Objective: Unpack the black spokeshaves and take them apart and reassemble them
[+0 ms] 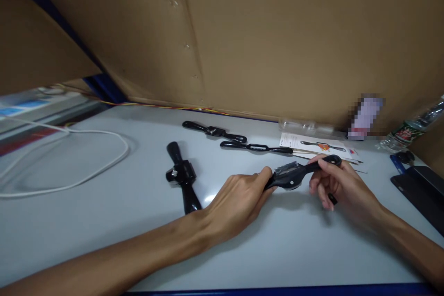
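Note:
A black spokeshave (289,176) is held above the table between my two hands. My left hand (239,196) is closed round its left handle. With thumb and fingers, my right hand (342,180) pinches the other handle near its holed end. A small black piece (332,199) shows at the lower fingers of that hand; what it is I cannot tell. Left of my left hand lies another spokeshave (182,173), partly covered by my forearm. Farther back lie a third spokeshave (213,132) and a black spokeshave body (256,147) with an open slot in its middle.
A printed sheet (294,140) and clear plastic packaging (308,126) lie by the back cardboard wall (243,46). Thin metal rods (322,154) lie before them. A plastic bottle (404,134) and a dark flat object (421,194) are at right, a white cable (118,138) at left.

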`<state>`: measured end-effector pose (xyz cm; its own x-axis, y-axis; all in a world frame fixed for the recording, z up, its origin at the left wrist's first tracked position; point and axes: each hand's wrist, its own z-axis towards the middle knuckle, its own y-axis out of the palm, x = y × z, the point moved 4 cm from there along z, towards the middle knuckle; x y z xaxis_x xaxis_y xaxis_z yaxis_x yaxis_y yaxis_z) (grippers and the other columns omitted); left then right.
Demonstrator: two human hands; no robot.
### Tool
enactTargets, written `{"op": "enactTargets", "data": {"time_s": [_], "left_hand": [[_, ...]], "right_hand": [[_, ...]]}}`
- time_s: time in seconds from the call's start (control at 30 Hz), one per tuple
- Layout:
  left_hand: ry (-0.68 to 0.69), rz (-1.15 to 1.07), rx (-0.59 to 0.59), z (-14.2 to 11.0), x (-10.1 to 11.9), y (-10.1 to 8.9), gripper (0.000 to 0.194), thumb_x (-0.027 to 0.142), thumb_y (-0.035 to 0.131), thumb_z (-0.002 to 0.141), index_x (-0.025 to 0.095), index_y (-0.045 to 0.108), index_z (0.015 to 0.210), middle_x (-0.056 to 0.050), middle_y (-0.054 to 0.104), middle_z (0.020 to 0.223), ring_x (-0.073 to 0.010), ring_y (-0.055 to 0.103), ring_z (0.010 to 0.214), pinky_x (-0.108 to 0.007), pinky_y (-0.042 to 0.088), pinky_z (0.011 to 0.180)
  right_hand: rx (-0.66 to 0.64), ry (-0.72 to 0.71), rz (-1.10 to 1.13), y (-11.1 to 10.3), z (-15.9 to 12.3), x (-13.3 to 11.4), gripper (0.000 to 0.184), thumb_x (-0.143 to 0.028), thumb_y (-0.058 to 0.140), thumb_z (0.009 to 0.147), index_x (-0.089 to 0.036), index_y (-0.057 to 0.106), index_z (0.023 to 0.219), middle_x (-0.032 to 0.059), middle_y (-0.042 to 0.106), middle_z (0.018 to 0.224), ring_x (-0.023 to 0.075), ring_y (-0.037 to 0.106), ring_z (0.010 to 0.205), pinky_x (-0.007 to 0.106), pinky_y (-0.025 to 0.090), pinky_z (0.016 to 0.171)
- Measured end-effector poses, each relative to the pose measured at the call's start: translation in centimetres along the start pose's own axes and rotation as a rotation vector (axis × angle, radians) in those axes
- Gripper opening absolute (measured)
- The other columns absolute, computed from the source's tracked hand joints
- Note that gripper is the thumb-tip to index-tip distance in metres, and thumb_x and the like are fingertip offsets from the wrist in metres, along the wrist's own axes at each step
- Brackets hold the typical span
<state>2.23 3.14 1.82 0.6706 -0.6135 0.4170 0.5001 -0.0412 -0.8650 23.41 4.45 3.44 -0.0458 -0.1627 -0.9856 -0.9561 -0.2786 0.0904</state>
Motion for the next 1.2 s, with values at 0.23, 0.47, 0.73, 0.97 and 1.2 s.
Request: {"op": "enactTargets", "data": {"time_s": [0.23,0.47,0.73,0.97,1.2], "left_hand": [[-0.028,-0.079,0.144,0.6,0.2,-1.7,0.02,0.036,0.049,0.098,0.021,0.048,0.111,-0.008,0.065,0.104,-0.0227,0.063,0.089,-0.036,0.05,0.072],[-0.159,-0.521,-0.039,0.7,0.1,-1.1,0.04,0.041,0.029,0.104,0.019,0.056,0.083,0.006,0.047,0.051,-0.0112,0.044,0.047,-0.025,0.04,0.053],[-0.286,-1.253,-0.72,-0.2,3.0,0.3,0.058,0.07,0.044,0.095,0.014,0.06,0.094,-0.007,0.069,0.083,-0.0151,0.068,0.056,-0.021,0.046,0.042],[-0.403,-1.444,-0.678,-0.8,3.1,0.7,0.057,0.07,0.054,0.09,0.014,0.059,0.086,-0.01,0.071,0.082,-0.02,0.072,0.068,-0.023,0.049,0.046],[-0.628,-0.911,-0.493,-1.2,0.8,0.7,0.022,0.045,0.043,0.098,0.023,0.041,0.096,0.011,0.045,0.053,-0.0118,0.042,0.035,-0.022,0.033,0.037]], "right_hand": [[0.341,-0.411,-0.065,-2.1,-1.9,-3.5,0.017,-0.034,0.06,0.091,-0.02,0.066,0.085,-0.0007,0.065,0.054,0.0151,0.057,0.037,0.025,0.043,0.034],[0.36,-1.061,-1.239,0.2,-5.5,-4.6,0.018,-0.016,0.051,0.096,-0.024,0.067,0.091,-0.0013,0.067,0.062,0.0138,0.061,0.049,0.028,0.045,0.048],[-0.054,-1.287,-1.599,6.4,-5.9,-0.7,0.03,-0.012,0.04,0.097,-0.011,0.07,0.094,0.004,0.061,0.061,0.0173,0.054,0.053,0.032,0.041,0.046],[-0.139,-1.177,-1.314,6.8,-5.5,-0.1,0.026,-0.011,0.049,0.095,-0.008,0.062,0.116,0.0057,0.069,0.077,0.0177,0.064,0.066,0.03,0.052,0.056],[0.207,-0.846,-1.183,2.2,-2.2,-1.5,0.016,-0.015,0.053,0.096,-0.02,0.061,0.083,-0.0008,0.062,0.067,0.0128,0.056,0.057,0.026,0.042,0.054]]}}
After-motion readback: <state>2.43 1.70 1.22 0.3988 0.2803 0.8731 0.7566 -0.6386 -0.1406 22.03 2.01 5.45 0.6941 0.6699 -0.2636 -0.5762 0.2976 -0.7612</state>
